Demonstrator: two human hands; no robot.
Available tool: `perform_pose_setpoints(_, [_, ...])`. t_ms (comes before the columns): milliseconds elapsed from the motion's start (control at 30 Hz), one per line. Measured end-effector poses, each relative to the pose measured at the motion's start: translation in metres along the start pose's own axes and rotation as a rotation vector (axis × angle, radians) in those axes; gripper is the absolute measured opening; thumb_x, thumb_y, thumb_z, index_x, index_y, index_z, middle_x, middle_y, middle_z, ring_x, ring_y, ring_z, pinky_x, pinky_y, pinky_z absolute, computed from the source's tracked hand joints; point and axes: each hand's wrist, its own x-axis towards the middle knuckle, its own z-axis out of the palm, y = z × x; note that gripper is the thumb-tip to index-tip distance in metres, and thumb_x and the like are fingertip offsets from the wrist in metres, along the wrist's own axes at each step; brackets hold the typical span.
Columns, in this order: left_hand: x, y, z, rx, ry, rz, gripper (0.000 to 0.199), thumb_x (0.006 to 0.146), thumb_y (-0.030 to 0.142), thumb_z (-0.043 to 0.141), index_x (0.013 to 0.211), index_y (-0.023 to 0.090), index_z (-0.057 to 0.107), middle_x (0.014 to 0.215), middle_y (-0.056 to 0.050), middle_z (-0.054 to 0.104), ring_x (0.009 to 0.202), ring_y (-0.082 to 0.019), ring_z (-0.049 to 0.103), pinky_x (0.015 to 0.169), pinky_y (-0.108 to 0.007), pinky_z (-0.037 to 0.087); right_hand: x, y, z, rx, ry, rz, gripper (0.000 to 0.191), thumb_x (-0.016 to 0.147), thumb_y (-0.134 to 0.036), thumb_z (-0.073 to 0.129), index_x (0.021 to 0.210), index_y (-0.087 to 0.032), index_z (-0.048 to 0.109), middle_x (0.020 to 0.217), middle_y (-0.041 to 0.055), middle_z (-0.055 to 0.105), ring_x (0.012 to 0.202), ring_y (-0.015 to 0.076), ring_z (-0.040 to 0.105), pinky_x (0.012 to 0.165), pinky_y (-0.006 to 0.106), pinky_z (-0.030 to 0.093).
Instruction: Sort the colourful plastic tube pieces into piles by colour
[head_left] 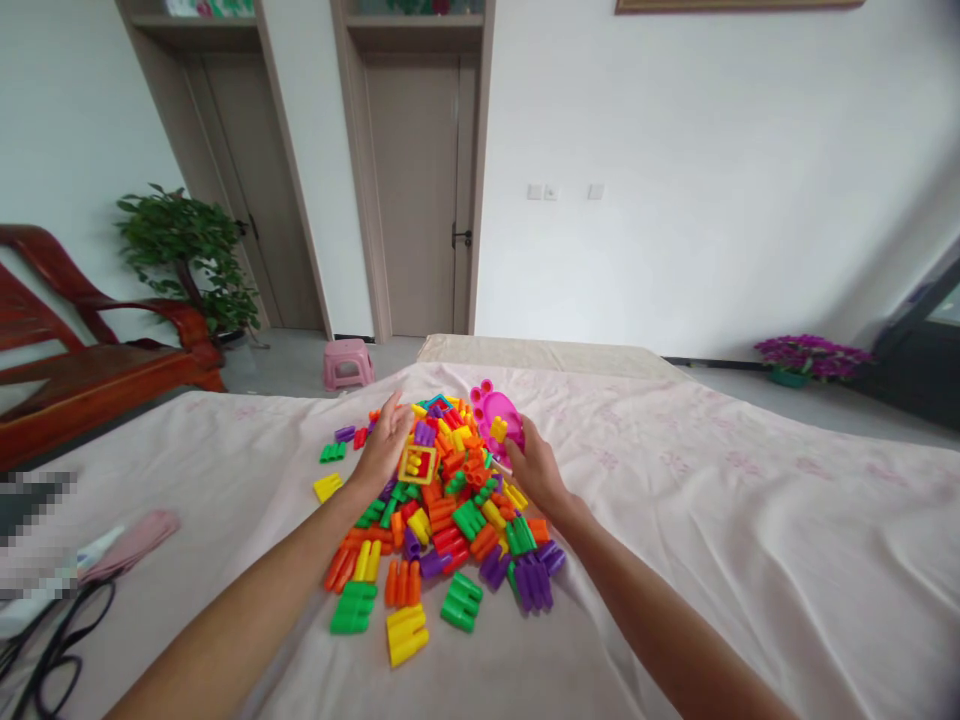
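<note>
A heap of plastic building blocks [442,510] in orange, red, yellow, green and purple lies in front of me on a pale sheet. At its left edge is my left hand [386,440], with fingers stretched out and the palm side against the blocks. A yellow square frame piece [417,465] lies just right of that hand. My right hand [534,462] grips the near right edge of a bright pink paw-shaped tray [496,410], which is tilted up at the back right of the heap. One yellow block [498,429] shows against the tray, by my right thumb.
Loose blocks, such as a yellow one [406,635], lie at the front. Black cables [60,640] and a pink cloth [135,543] lie on the left. Beyond the sheet stand a pink stool [348,364], a wooden bench [97,370] and a potted plant [187,250].
</note>
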Motion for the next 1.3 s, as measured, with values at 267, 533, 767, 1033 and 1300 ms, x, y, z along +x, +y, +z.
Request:
perform_pose_setpoints(267, [-0.043, -0.053, -0.047, 0.423, -0.127, -0.115, 0.081, 0.083, 0.060, 0.060, 0.150, 0.019, 0.040, 0.154, -0.018, 0.041, 0.144, -0.032, 0.037, 0.118, -0.050, 0.026, 0.038, 0.046, 0.009, -0.196, 0.000, 0.235, 0.044, 0.088, -0.022, 0.043, 0.132, -0.016, 0.052, 0.102, 0.0107, 0.072, 0.088, 0.0228, 0.067, 0.073, 0.028, 0.047])
perform_pose_setpoints(533, [-0.052, -0.053, -0.005, 0.419, -0.107, 0.026, 0.074, 0.076, 0.032, 0.066, 0.146, 0.020, 0.044, 0.150, -0.015, 0.040, 0.144, -0.030, 0.034, 0.118, -0.048, 0.028, 0.019, 0.016, 0.036, -0.178, -0.079, 0.059, 0.048, 0.094, -0.026, 0.038, 0.140, -0.014, 0.044, 0.106, 0.0144, 0.072, 0.094, 0.0261, 0.068, 0.079, 0.033, 0.049])
perform_pose_setpoints(767, [-0.043, -0.019, -0.011, 0.335, -0.148, 0.138, 0.059, 0.070, 0.016, 0.058, 0.128, 0.023, 0.064, 0.142, -0.010, 0.051, 0.141, -0.029, 0.040, 0.119, -0.045, 0.028, 0.004, -0.007, 0.028, -0.034, -0.095, -0.176, 0.046, 0.093, -0.028, 0.044, 0.138, -0.022, 0.047, 0.107, 0.0081, 0.073, 0.092, 0.0235, 0.068, 0.081, 0.032, 0.051])
perform_pose_setpoints(1033, [0.018, -0.037, -0.077, 0.389, -0.173, -0.091, 0.058, 0.083, 0.060, 0.055, 0.122, 0.020, 0.070, 0.133, -0.010, 0.066, 0.122, -0.030, 0.060, 0.102, -0.037, 0.047, 0.081, 0.044, 0.015, -0.212, 0.004, 0.039, 0.049, 0.094, -0.027, 0.039, 0.142, -0.020, 0.044, 0.112, 0.0099, 0.072, 0.096, 0.0246, 0.068, 0.080, 0.032, 0.050])
perform_pose_setpoints(1300, [0.102, -0.095, -0.080, 0.786, -0.052, -0.314, 0.077, 0.085, 0.069, 0.042, 0.143, 0.019, 0.055, 0.150, -0.017, 0.050, 0.139, -0.042, 0.043, 0.111, -0.058, 0.030, 0.136, 0.052, 0.062, -0.369, -0.143, 0.123, 0.051, 0.098, -0.025, 0.039, 0.148, -0.025, 0.039, 0.118, 0.0110, 0.071, 0.104, 0.0247, 0.068, 0.083, 0.032, 0.047])
